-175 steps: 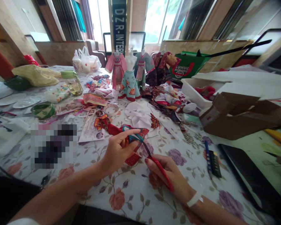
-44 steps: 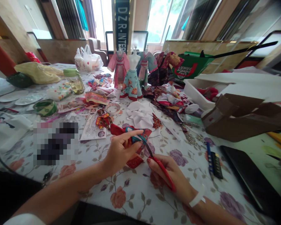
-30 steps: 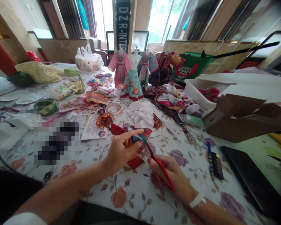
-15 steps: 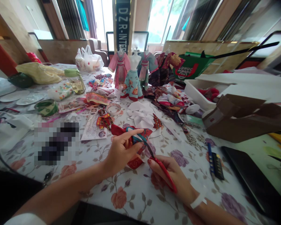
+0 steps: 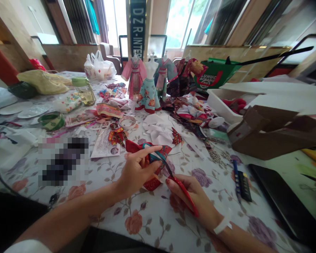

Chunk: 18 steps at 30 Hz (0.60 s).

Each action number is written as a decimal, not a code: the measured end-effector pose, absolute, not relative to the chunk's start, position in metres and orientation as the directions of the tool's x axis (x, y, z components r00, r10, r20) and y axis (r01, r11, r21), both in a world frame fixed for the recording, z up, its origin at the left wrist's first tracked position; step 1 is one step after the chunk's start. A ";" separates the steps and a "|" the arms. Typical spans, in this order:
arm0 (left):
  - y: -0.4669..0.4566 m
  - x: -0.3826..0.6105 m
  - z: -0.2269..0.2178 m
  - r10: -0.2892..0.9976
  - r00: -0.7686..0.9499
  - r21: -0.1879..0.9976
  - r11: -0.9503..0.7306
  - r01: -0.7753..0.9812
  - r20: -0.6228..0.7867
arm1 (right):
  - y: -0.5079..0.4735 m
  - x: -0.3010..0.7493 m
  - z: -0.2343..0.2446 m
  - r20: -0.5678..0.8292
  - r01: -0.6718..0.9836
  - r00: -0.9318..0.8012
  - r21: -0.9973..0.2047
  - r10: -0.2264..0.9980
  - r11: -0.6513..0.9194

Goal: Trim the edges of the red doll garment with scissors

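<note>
Between the thumb and fingers of my left hand (image 5: 139, 170) is a piece of red and teal patterned fabric (image 5: 166, 151). Part of the fabric hangs below the hand, its red underside (image 5: 153, 182) showing. My right hand (image 5: 192, 193) grips the red handles of a pair of scissors (image 5: 185, 196), whose dark blades reach up to the fabric beside my left thumb. How far the blades are apart cannot be made out. Past the hands lie crumpled white cloth pieces (image 5: 156, 127) and a red-and-gold ribbon (image 5: 117, 135).
Small dress forms in robes and a blue floral skirt (image 5: 148, 96) stand at the back. A cardboard box (image 5: 263, 133) and a white foam box (image 5: 216, 105) are to the right, near a black tablet-like slab (image 5: 276, 200). A tape roll (image 5: 52, 121) and a bottle (image 5: 85, 92) sit left.
Almost nothing differs. Both hands, the fabric and the scissors keep nearly the same place.
</note>
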<state>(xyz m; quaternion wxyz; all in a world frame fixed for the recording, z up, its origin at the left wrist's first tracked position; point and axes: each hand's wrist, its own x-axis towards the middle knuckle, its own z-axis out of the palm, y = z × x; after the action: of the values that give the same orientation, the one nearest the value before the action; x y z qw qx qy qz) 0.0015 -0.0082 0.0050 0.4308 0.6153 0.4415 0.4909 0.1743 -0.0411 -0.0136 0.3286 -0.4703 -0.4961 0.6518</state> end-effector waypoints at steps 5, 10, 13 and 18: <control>-0.009 0.001 0.005 0.976 0.129 0.970 -0.193 0.149 0.175 | -0.041 0.173 -0.012 -0.295 0.048 -0.337 -0.954 0.894 -0.297; -0.009 0.001 0.004 0.977 0.125 0.968 -0.192 0.160 0.173 | -0.042 0.173 -0.011 -0.293 0.059 -0.337 -0.955 0.895 -0.290; -0.009 0.001 0.004 0.977 0.125 0.969 -0.191 0.159 0.172 | -0.042 0.174 -0.012 -0.306 0.073 -0.333 -0.951 0.892 -0.299; -0.009 0.001 0.004 0.978 0.128 0.972 -0.185 0.144 0.167 | -0.041 0.175 -0.012 -0.293 0.088 -0.325 -0.956 0.899 -0.279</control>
<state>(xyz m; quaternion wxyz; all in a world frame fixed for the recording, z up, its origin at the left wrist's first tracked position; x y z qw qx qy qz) 0.0010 -0.0088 0.0035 0.4411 0.6080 0.4613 0.4722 0.1747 -0.0412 -0.0122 0.3190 -0.4853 -0.5085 0.6358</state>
